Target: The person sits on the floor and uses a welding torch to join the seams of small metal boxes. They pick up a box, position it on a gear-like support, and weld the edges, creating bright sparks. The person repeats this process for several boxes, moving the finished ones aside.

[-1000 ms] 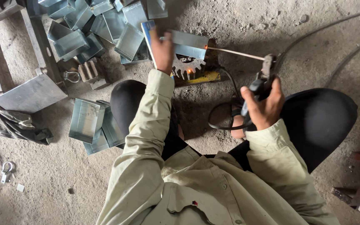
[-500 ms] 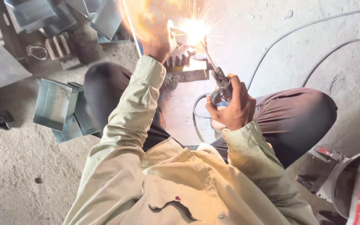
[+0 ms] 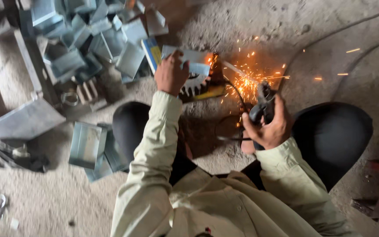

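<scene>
Person is squatting over a sandy floor (image 3: pixel 224 26), knees spread, pale sleeves reaching forward from the bottom of the frame.

Right hand (image 3: pixel 272 127), right of centre: clenched around a dark electrode holder (image 3: pixel 262 105), wrist cocked, forearm angling up from lower right. A rod (image 3: pixel 235 70) is running up-left from the holder toward the work, and sparks (image 3: pixel 248 81) are flying about its far end. A cable (image 3: pixel 231 125) is looping on the floor just beside this hand.

Left hand (image 3: pixel 171 73), upper centre: arm stretched nearly straight, fingers curled down and pressing on a grey metal box (image 3: pixel 194 63) to steady it. The box is sitting on a toothed yellow-edged block (image 3: pixel 200 87), touching it.

Progress, as a judgement: the weld on this box is under way at its right end, with metal glowing orange there; the seam is too small to tell how much is joined. A heap of like boxes (image 3: pixel 80 39) is lying in the upper left, and a few boxes (image 3: pixel 88 147) are lying centre left near the knee. Whether either lot is finished, cannot tell.
</scene>
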